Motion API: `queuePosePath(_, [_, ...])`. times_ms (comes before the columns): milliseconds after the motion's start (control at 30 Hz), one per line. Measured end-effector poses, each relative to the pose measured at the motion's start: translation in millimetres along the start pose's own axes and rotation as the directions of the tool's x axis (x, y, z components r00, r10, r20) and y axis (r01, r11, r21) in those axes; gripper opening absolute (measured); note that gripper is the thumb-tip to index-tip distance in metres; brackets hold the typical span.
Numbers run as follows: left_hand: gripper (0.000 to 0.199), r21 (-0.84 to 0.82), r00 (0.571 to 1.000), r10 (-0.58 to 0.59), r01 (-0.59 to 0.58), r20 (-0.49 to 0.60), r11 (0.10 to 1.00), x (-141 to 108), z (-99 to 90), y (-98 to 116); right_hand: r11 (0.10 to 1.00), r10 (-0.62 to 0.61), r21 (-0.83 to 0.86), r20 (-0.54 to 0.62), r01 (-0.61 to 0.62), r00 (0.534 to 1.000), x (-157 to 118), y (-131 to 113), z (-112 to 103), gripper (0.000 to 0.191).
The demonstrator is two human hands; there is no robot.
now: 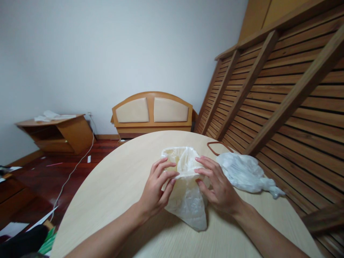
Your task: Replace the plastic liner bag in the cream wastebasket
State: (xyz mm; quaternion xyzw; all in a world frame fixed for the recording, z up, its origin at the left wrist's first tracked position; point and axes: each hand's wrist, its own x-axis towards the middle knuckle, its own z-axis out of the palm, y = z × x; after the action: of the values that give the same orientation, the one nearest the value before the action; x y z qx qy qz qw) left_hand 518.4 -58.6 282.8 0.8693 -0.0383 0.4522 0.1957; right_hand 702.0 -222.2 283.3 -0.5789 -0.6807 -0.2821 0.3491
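Observation:
A thin, translucent white plastic bag [186, 200] stands with its mouth spread open over the round table, its lower corner hanging toward me. Something yellowish shows through inside the mouth, but I cannot tell whether it is a container or the table. At the left of the rim, my left hand [158, 182] pinches the near edge between thumb and fingers. Opposite it, my right hand [215, 181] grips the right side of the same rim, fingers over the edge and thumb below. To the right of my right hand lies a knotted white plastic bag [244, 173] with contents I cannot make out.
A brown rounded frame [211, 148] lies near the far right edge of the pale round table [113, 179]. Wooden slatted panels [268, 104] lean close along the right. Beyond stand a headboard [152, 123] and a low cabinet [72, 134]; a white cable [71, 173] crosses the floor.

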Motion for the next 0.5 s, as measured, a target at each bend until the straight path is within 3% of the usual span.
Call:
queuePosePath(133, [0.027, 0.003, 1.0, 0.023, -0.023, 0.005, 1.0, 1.0, -0.5, -0.8, 1.0, 0.026, 0.01, -0.012, -0.026, 1.0, -0.1, -1.1, 1.1, 0.032])
queuePosePath(267, [0.042, 0.034, 0.997, 0.07, -0.071, 0.032, 0.997, 1.7, 1.3, -1.7, 1.0, -0.023, 0.002, 0.006, 0.023, 1.0, -1.0, -2.9, 1.7, 0.041])
queuePosePath(500, [0.033, 0.022, 0.998, 0.055, -0.056, 0.009, 0.998, 1.2, -3.0, 8.2, 0.996, -0.085, 0.003, 0.009, 0.085, 0.996, 0.9, -11.9, 2.7, 0.04])
